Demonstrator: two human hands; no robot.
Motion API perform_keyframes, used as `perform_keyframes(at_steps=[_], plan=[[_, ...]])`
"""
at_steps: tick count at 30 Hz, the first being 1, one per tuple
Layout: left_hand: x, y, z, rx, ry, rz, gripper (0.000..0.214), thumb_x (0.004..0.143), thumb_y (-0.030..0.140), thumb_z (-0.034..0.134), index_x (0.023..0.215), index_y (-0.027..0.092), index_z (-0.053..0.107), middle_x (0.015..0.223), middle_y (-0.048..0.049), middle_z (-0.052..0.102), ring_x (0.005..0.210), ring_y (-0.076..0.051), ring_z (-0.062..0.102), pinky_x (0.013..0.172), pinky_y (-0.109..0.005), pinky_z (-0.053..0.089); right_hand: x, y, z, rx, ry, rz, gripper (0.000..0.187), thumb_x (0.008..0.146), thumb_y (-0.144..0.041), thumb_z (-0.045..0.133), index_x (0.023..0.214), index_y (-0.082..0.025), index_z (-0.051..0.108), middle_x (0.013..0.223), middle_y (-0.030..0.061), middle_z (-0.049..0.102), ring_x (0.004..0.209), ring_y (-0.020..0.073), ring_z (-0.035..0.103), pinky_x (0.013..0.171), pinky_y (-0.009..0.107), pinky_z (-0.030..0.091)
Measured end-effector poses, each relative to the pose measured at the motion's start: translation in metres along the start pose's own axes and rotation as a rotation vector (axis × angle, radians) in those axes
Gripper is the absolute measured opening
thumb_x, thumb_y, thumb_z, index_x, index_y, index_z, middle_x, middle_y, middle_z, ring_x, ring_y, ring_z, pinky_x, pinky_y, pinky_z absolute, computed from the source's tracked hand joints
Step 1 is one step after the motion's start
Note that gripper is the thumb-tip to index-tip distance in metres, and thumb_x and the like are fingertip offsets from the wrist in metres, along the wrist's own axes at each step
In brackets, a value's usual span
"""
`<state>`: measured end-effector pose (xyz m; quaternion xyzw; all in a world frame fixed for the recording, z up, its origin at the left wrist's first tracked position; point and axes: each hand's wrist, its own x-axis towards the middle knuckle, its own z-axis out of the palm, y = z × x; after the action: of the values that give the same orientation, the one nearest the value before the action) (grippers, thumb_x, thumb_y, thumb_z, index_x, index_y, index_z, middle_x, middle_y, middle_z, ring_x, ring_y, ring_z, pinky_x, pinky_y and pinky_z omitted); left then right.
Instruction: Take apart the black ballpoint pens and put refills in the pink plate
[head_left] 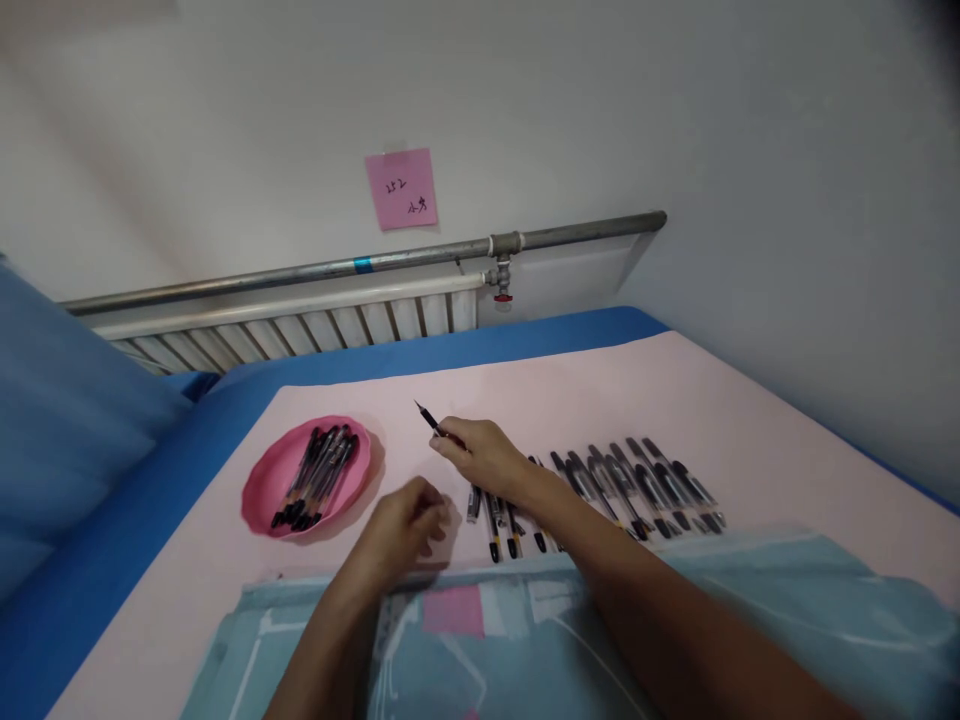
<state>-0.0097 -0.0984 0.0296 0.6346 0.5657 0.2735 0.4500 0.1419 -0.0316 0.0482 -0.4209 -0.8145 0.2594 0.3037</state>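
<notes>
My right hand (487,458) pinches an uncapped black pen (430,421) with its tip pointing up and left, above the pink sheet (525,400). My left hand (409,522) is loosely curled beside it; it may hold a small pen cap, but I cannot make that out. A row of several black pens (630,485) lies side by side on the sheet to the right of my hands. A pink oval dish (270,490) at the left holds several more black pens (319,475).
A light blue cloth (787,600) covers my lap at the front edge. Blue bedding (112,500) surrounds the pink sheet. A radiator and metal pipe (375,265) run along the white wall, with a pink sticky note (401,188) above.
</notes>
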Motion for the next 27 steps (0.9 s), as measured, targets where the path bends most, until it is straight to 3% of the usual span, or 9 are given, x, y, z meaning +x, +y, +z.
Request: perform_keyframes(at_steps=[4, 9, 14, 27], plan=[[0.004, 0.002, -0.025, -0.534, 0.205, 0.009, 0.021, 0.066, 0.03, 0.064, 0.077, 0.015, 0.054, 0.061, 0.0005, 0.058, 0.056, -0.011, 0.055, 0.052, -0.023, 0.044, -0.002, -0.007, 0.002, -0.051, -0.083, -0.118, 0.018, 0.085, -0.027, 0.044, 0.072, -0.018, 0.053, 0.061, -0.0038, 0.051, 0.056, 0.0086, 0.042, 0.053, 0.02, 0.024], [0.003, 0.004, -0.039, -0.825, 0.363, 0.012, 0.027, 0.06, 0.025, 0.072, 0.08, 0.013, 0.058, 0.07, -0.001, 0.062, 0.061, -0.01, 0.06, 0.052, -0.019, 0.046, -0.001, -0.012, 0.006, -0.118, -0.14, -0.185, 0.016, 0.086, -0.025, 0.044, 0.077, -0.017, 0.055, 0.069, -0.0004, 0.056, 0.062, 0.0106, 0.047, 0.056, 0.02, 0.027], [0.003, 0.0, -0.044, -0.894, 0.385, 0.043, 0.026, 0.061, 0.024, 0.072, 0.081, 0.013, 0.059, 0.068, -0.0005, 0.061, 0.06, -0.008, 0.059, 0.053, -0.018, 0.047, -0.001, -0.012, 0.005, -0.191, -0.177, -0.204, 0.016, 0.086, -0.025, 0.043, 0.083, -0.018, 0.057, 0.075, 0.0027, 0.06, 0.068, 0.0134, 0.05, 0.059, 0.022, 0.031], [0.002, 0.0, -0.048, -0.787, 0.389, 0.047, 0.027, 0.059, 0.026, 0.072, 0.08, 0.013, 0.06, 0.065, -0.0004, 0.06, 0.056, -0.009, 0.057, 0.052, -0.02, 0.044, -0.003, -0.009, 0.007, -0.368, -0.171, -0.231, 0.02, 0.087, -0.026, 0.042, 0.092, -0.019, 0.061, 0.08, 0.0051, 0.06, 0.076, 0.016, 0.052, 0.063, 0.025, 0.031]])
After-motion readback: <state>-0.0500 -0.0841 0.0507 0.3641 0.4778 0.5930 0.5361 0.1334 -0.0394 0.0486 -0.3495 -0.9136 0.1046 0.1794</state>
